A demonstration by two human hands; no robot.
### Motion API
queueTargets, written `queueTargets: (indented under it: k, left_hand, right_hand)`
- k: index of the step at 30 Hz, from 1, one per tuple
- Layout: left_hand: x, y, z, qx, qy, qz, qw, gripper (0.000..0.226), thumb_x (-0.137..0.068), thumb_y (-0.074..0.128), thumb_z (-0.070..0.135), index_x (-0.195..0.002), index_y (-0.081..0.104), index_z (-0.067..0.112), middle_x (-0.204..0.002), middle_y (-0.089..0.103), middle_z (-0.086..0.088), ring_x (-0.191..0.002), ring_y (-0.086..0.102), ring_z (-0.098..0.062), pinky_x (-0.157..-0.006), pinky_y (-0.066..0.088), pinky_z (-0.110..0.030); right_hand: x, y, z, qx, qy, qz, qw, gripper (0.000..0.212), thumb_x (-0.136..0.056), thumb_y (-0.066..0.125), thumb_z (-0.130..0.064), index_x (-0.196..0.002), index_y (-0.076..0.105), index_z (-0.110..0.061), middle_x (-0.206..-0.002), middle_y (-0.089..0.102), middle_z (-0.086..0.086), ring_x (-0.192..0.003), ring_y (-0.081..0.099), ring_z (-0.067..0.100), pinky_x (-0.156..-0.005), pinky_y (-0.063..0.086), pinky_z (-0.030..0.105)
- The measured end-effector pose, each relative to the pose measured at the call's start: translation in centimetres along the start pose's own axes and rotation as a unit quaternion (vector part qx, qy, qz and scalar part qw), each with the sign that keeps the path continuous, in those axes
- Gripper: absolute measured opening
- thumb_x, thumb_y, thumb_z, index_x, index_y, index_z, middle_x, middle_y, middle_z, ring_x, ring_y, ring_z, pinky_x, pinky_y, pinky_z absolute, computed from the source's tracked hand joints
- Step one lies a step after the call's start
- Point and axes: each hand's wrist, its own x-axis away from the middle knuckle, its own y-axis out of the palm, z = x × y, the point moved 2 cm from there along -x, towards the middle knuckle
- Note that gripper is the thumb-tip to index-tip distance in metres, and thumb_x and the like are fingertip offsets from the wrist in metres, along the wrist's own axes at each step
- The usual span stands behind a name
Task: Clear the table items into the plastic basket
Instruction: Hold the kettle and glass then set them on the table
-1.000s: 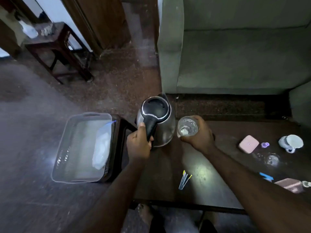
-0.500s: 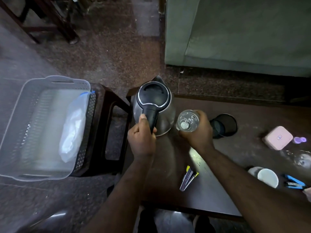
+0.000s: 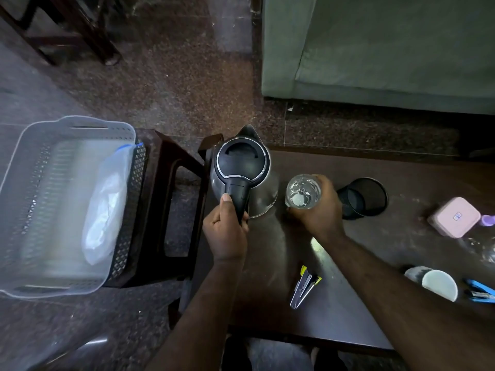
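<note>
A steel electric kettle [image 3: 242, 162] with a black lid stands at the left end of the dark wooden table [image 3: 270, 253]. My left hand [image 3: 226, 231] is closed around its black handle. Just to its right, my right hand [image 3: 318, 210] grips a clear drinking glass [image 3: 303, 191], upright on the table. The grey plastic basket [image 3: 67, 129] rests on a dark stool [image 3: 171, 210] left of the table and holds a clear plastic bag [image 3: 104, 215].
On the table lie a black mesh cup [image 3: 364, 196], a pink box [image 3: 454, 216], a small purple item [image 3: 488, 220], a white mug [image 3: 436, 283], a blue stapler [image 3: 480, 290] and a yellow-tipped stapler [image 3: 304, 287]. A green sofa [image 3: 388, 49] stands beyond.
The view has tilted down and shifted left, bringing the basket closer. Both hands keep their hold on the kettle and the glass, with the kettle a little nearer the table's left end.
</note>
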Motion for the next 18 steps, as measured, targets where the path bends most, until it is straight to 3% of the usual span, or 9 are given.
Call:
queueTargets:
  k: [2, 6, 9, 13, 18]
  left_hand:
    - [-0.17, 0.06, -0.22, -0.003, -0.001, -0.005, 1.000, 0.054, -0.081, 0.044, 0.056, -0.041, 0.057, 0.021, -0.036, 0.044, 0.000, -0.035, 0.037, -0.014, -0.046, 0.032, -0.024]
    - [-0.25, -0.04, -0.43, -0.004, -0.005, -0.005, 1.000, 0.056, -0.081, 0.043, 0.058, -0.042, 0.057, 0.021, -0.036, 0.045, 0.002, -0.034, 0.037, -0.013, -0.044, 0.032, -0.023]
    - [-0.09, -0.04, -0.31, -0.011, -0.004, -0.003, 1.000, 0.057, -0.082, 0.042, 0.058, -0.043, 0.057, 0.020, -0.037, 0.045, 0.001, -0.036, 0.039, -0.013, -0.043, 0.034, -0.025]
    - [-0.09, -0.10, -0.16, -0.010, -0.007, -0.019, 1.000, 0.057, -0.082, 0.041, 0.059, -0.044, 0.058, 0.019, -0.038, 0.047, 0.001, -0.038, 0.040, -0.014, -0.043, 0.034, -0.025]
    - [0.06, -0.68, 0.17, -0.032, -0.011, -0.060, 0.998, 0.059, -0.083, 0.040, 0.064, -0.050, 0.060, 0.019, -0.043, 0.053, -0.002, -0.042, 0.048, -0.015, -0.044, 0.041, -0.026]
  right_hand:
    - [-0.08, -0.05, 0.08, -0.001, -0.004, -0.002, 1.000, 0.074, -0.053, 0.090, -0.017, -0.116, 0.054, -0.031, -0.108, 0.065, -0.010, -0.098, 0.061, 0.007, -0.078, 0.036, -0.003]
    - [0.16, -0.05, -0.11, -0.003, 0.006, 0.000, 1.000, 0.073, -0.053, 0.089, -0.018, -0.118, 0.056, -0.026, -0.113, 0.067, -0.007, -0.103, 0.063, 0.010, -0.087, 0.048, 0.021]
    - [0.35, -0.14, -0.20, -0.007, 0.020, 0.011, 1.000, 0.072, -0.052, 0.088, -0.017, -0.115, 0.056, -0.030, -0.109, 0.066, -0.010, -0.099, 0.063, 0.008, -0.081, 0.045, 0.012]
    - [0.43, -0.18, -0.12, -0.008, 0.029, 0.013, 0.999, 0.074, -0.051, 0.087, -0.019, -0.117, 0.055, -0.030, -0.112, 0.065, -0.007, -0.101, 0.063, 0.012, -0.085, 0.049, 0.025]
    - [0.50, 0.08, 0.12, 0.007, 0.030, 0.010, 0.999, 0.092, -0.053, 0.090, -0.019, -0.134, 0.046, -0.022, -0.128, 0.059, 0.001, -0.117, 0.058, 0.019, -0.097, 0.047, 0.033]
